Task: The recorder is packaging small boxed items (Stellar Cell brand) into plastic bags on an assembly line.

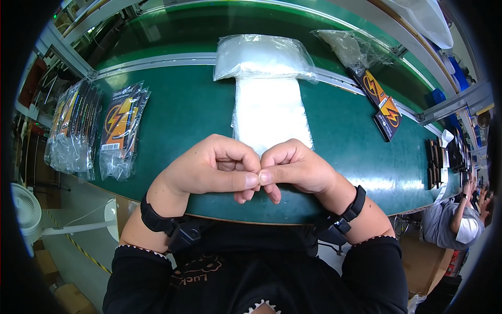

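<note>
Over the green worktop (180,110), my left grip (206,170) and my right grip (304,170) meet at the thumbs. Both are pinched narrow, and I can't tell if something thin is inside. The clear bags (269,107) lie just past my thumbs. A bagged black-and-orange box (121,123) lies off to the left.

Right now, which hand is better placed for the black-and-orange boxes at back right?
Right, likely: the right hand is nearer the boxes; the left hand is farther away. They touch, so neither looks freer.
</note>
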`<state>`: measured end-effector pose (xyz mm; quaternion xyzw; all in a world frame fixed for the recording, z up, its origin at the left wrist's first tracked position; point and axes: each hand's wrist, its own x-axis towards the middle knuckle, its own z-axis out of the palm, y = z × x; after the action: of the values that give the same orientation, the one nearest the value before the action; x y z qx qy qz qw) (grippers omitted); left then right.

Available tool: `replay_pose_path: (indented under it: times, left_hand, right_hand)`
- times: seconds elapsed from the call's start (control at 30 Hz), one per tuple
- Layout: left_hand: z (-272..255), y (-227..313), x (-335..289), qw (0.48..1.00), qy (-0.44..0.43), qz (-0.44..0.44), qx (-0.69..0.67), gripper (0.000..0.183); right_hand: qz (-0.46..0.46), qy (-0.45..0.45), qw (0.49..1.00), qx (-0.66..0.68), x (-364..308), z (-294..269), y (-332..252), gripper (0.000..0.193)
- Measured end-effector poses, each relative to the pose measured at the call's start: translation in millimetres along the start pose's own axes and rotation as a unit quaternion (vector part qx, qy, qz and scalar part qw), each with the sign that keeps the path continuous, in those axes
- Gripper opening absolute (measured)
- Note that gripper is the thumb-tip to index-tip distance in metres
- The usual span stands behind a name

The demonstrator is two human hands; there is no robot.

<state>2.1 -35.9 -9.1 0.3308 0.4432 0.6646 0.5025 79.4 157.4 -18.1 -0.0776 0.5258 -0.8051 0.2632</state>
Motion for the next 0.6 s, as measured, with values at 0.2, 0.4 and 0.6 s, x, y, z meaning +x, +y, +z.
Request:
replay_pose_path:
  times: [0.2,0.4,0.6]
  left_hand:
    - [1.2,-0.2,0.5,1.000,0.012,0.009,0.006,0.013]
    - [4.9,1.5,1.6,0.999,0.045,0.012,0.024,0.010]
    - [5.3,1.7,1.6,0.999,0.042,0.009,0.023,0.010]
  right_hand:
    - [-0.005,0.002,1.000,0.005,0.2,0.1,-0.3,0.023]
    - [-0.006,0.016,1.000,-0.002,0.3,0.3,-0.1,0.024]
    - [-0.007,0.019,1.000,-0.005,0.3,1.3,-0.3,0.024]
